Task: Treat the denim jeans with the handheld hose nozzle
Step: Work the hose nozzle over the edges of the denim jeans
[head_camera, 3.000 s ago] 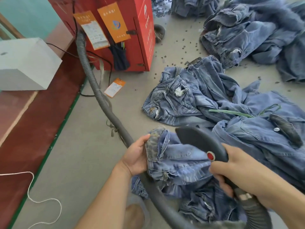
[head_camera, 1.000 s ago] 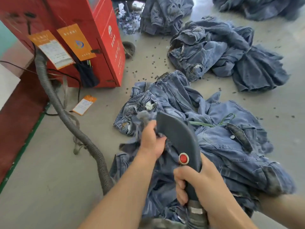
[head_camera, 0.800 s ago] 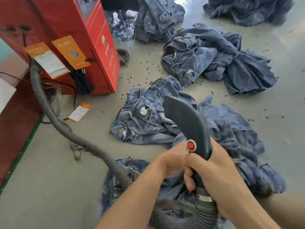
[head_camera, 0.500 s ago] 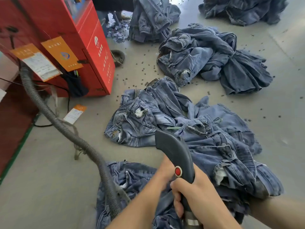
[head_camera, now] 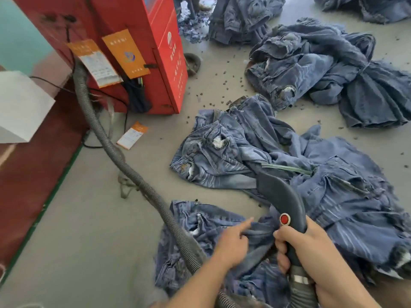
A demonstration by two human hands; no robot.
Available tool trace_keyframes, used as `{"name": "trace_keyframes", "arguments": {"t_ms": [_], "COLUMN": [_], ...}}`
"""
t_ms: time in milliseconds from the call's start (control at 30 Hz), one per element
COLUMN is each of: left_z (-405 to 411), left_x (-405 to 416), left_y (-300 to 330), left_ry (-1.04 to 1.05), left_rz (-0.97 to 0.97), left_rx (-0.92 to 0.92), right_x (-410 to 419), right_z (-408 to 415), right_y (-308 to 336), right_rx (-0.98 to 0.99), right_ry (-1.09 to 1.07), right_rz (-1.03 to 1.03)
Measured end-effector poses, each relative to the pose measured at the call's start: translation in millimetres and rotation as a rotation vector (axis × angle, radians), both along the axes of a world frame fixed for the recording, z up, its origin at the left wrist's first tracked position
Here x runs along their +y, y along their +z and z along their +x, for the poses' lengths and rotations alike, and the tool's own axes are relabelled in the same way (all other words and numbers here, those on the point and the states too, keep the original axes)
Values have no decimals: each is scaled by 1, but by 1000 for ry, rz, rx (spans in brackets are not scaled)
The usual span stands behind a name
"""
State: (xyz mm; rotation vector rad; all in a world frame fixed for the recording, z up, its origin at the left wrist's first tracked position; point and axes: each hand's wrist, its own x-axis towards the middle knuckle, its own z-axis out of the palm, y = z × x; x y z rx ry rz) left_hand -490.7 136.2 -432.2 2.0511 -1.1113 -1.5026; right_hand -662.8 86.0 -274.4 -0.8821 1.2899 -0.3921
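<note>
Hands working low: right hand (head_camera: 311, 245) is gripping the hose nozzle (head_camera: 280, 196), left hand (head_camera: 233, 243) is pinching jeans (head_camera: 200, 221) at seven o'clock; pulling the denim taut would likely help.

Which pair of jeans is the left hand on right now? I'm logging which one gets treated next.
The left hand grips the jeans nearest the person, under the hose. The other piles lie farther off, untouched.
</note>
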Motion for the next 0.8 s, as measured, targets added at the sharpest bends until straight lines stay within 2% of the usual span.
{"name": "trace_keyframes", "arguments": {"t_ms": [33, 67, 133, 200, 300, 400, 467, 533, 700, 800], "left_z": [17, 39, 88, 124, 150, 158, 144, 128, 131, 143], "left_x": [15, 26, 62, 99, 123, 98, 72, 54, 57, 63], "left_y": [-7, -13, -29, -31, -42, -57, -63, -72, -89, -82], "left_ry": [44, 13, -144, -258, -125, -69, -17, 133, 531, 789], "left_rz": [65, 218, 568, 809, 901, 824, 594, 425, 329, 287], "left_rx": [-107, -260, -519, -628, -637, -674, -604, -415, -146, 218], "right_x": [4, 12, 29, 50, 75, 86, 84, 78, 59, 54], "right_z": [6, 16, 34, 58, 84, 92, 87, 77, 55, 47], "right_y": [-8, -17, -36, -54, -73, -82, -84, -83, -80, -76], "right_rx": [-9, -20, -30, -37, -52, -56, -42, -35, -35, -64], "right_ry": [-7, -15, -39, -26, 0, -12, -52, -126, -216, -215], "right_rz": [29, 63, 165, 305, 457, 440, 405, 391, 362, 353]}}
